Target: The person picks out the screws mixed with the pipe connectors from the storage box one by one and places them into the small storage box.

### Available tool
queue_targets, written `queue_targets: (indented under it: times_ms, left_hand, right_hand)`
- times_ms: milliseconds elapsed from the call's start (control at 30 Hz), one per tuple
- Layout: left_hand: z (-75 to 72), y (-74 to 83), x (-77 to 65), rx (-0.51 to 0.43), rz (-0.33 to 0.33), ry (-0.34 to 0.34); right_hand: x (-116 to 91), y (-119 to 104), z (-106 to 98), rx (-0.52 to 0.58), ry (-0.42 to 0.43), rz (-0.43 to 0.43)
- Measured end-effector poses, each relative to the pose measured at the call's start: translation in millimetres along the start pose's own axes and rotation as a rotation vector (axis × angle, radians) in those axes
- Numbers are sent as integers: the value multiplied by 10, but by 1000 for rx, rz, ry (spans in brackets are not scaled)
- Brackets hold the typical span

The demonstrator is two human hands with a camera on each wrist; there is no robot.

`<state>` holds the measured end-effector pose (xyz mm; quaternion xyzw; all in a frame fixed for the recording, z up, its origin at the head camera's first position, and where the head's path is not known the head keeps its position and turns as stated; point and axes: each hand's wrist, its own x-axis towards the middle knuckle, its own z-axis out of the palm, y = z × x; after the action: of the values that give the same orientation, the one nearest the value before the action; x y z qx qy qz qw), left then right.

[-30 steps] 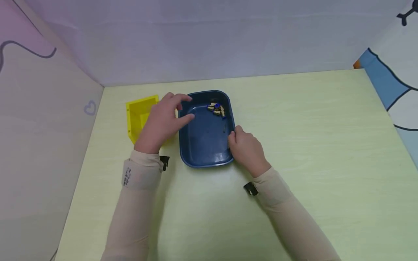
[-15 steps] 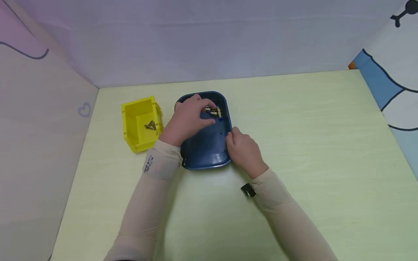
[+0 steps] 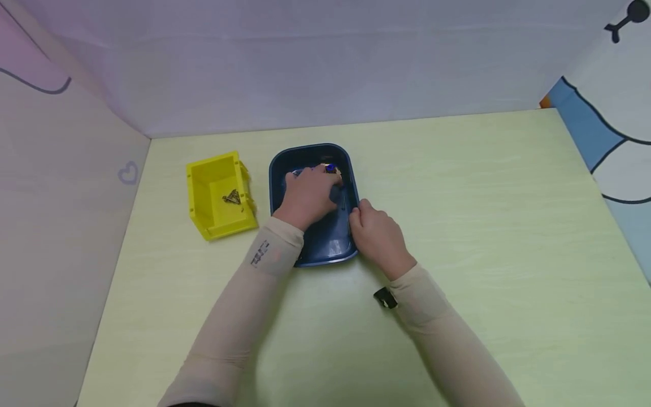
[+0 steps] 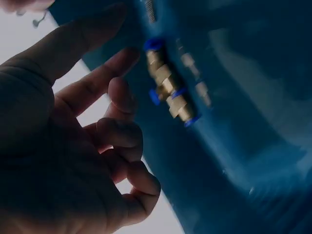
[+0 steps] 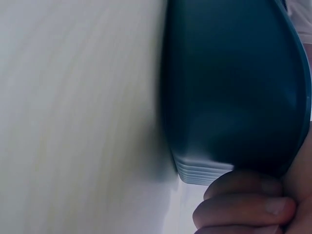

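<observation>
My left hand (image 3: 309, 195) reaches down into the dark blue tray (image 3: 325, 243), over a small cluster of brass fittings with blue ends. The hand partly covers the fittings in the head view. In the left wrist view the brass fittings (image 4: 165, 83) lie just beyond the thumb and fingertips, with nothing held between them. A thin screw (image 4: 150, 10) lies on the tray floor near them. My right hand (image 3: 380, 234) grips the tray's right rim; its curled fingers (image 5: 243, 209) show against the outer wall in the right wrist view.
A yellow bin (image 3: 203, 195) stands left of the tray, holding a small heap of screws (image 3: 232, 197). The pale wood-look table (image 3: 458, 186) extends to the right. Light walls (image 3: 356, 68) border its back and left sides.
My left hand has moved right from the tray's left rim and down to the fittings, uncovering the yellow bin. The right hand keeps its grip on the tray.
</observation>
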<state>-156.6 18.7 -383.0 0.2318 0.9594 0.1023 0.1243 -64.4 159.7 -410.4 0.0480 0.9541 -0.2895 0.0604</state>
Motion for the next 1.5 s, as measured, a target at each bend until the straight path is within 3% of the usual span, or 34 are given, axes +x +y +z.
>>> queue_targets:
  times_ms: [167, 533, 867, 1267, 1500]
  left_hand:
    - [103, 32, 32, 30, -5, -13]
    - [146, 118, 57, 88, -24, -31]
    - [152, 84, 102, 69, -23, -45]
    - [155, 85, 131, 71, 30, -44]
    - [198, 71, 139, 46, 26, -84]
  right_hand:
    - [2, -8, 8, -5, 1, -1]
    - [9, -12, 11, -1, -4, -5]
    - [17, -17, 14, -1, 5, -3]
    - [18, -14, 12, -3, 9, -6]
    - [4, -1, 18, 1, 3, -4]
